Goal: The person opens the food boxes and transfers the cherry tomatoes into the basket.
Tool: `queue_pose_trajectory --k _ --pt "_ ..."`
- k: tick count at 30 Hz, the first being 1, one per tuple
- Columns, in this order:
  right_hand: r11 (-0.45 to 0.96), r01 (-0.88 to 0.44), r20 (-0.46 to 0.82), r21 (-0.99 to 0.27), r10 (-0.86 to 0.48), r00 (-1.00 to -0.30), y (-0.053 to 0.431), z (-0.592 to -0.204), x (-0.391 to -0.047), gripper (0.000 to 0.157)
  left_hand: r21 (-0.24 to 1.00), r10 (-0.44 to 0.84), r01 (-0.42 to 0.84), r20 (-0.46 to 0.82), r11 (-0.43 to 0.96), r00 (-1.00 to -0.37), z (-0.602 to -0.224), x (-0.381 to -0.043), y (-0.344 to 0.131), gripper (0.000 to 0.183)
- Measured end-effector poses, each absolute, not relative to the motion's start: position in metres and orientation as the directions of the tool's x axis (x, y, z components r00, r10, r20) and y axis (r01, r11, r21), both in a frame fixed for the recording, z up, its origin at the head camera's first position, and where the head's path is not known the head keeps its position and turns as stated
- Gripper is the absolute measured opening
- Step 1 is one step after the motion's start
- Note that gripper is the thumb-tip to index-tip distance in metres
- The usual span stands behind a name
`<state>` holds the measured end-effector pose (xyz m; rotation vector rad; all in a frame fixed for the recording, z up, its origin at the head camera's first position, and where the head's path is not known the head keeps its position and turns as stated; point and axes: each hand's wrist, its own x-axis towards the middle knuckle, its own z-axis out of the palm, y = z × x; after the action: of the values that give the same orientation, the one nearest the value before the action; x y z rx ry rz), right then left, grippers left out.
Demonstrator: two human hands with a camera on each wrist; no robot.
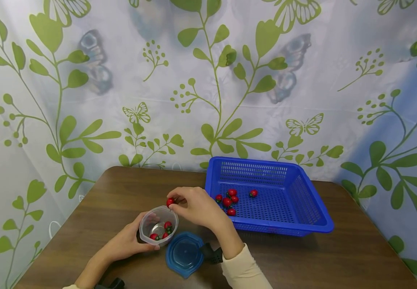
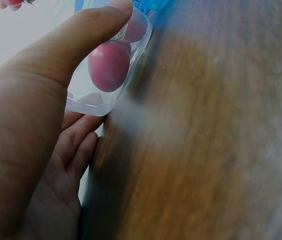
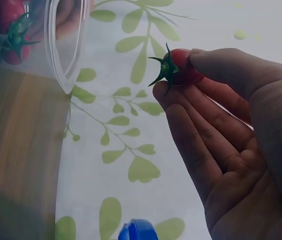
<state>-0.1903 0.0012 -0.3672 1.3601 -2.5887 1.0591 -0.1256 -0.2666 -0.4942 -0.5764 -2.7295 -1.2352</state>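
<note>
My left hand (image 1: 129, 239) holds a clear plastic container (image 1: 155, 216) from its left side, the thumb at the near wall. In the left wrist view the thumb crosses the container's wall, and a red cherry tomato (image 2: 109, 67) shows through it. Small red tomatoes with green stems lie at the container's bottom. Just above its far right rim, my right hand (image 1: 197, 206) pinches one cherry tomato (image 1: 170, 202) between thumb and fingertips. The right wrist view shows this tomato (image 3: 185, 69) with its green calyx pointing toward the container, apart from the rim.
A blue plastic basket (image 1: 266, 224) stands at the back right of the wooden table (image 1: 121, 192), with several cherry tomatoes (image 1: 227, 202) toward its left side. A blue lid (image 1: 184, 253) lies beside the container, under the right forearm. A leaf-patterned curtain (image 1: 158, 120) hangs behind the table.
</note>
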Motion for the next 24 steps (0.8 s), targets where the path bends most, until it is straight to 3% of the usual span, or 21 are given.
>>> queue_pose_trajectory --k 24 --pt "0.414 -0.677 0.324 -0.609 -0.649 -0.688 0.029 -0.359 -0.199 0.023 0.690 0.294 0.381 0.248 0.616 -0.923 -0.497 -0.127 -0.268 0.088"
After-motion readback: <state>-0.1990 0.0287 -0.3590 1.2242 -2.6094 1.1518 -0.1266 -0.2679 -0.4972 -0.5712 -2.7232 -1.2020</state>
